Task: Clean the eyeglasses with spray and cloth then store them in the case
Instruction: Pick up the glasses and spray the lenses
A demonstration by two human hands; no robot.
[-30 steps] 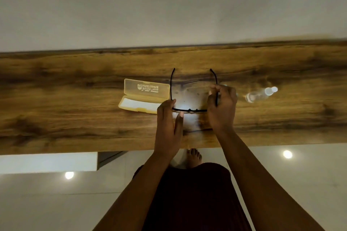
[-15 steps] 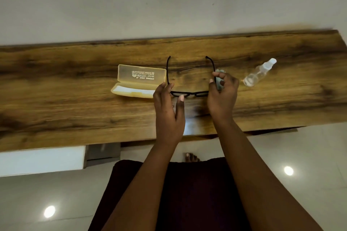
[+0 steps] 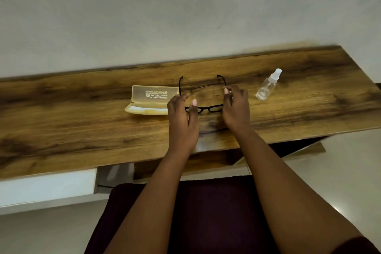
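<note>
Black-framed eyeglasses [image 3: 214, 107] are held just over the wooden table [image 3: 82, 119], with both temples unfolded and pointing away from me. My left hand [image 3: 181, 117] pinches the left corner of the frame. My right hand [image 3: 236, 107] grips the right corner and temple. An open, pale yellow glasses case [image 3: 154, 97] lies directly left of my left hand, its lid standing up. A clear spray bottle [image 3: 267, 85] with a white cap lies on its side to the right of my right hand. I see no cloth clearly.
The table runs along a plain grey wall [image 3: 185, 16], and its right end is near the bottle. A dark maroon garment [image 3: 206, 212] covers my lap below the table's front edge. Light floor shows on both sides.
Both hands kept hold of the eyeglasses, which now lie flatter and lower over the table. The view has swung, so the table's right end is now visible.
</note>
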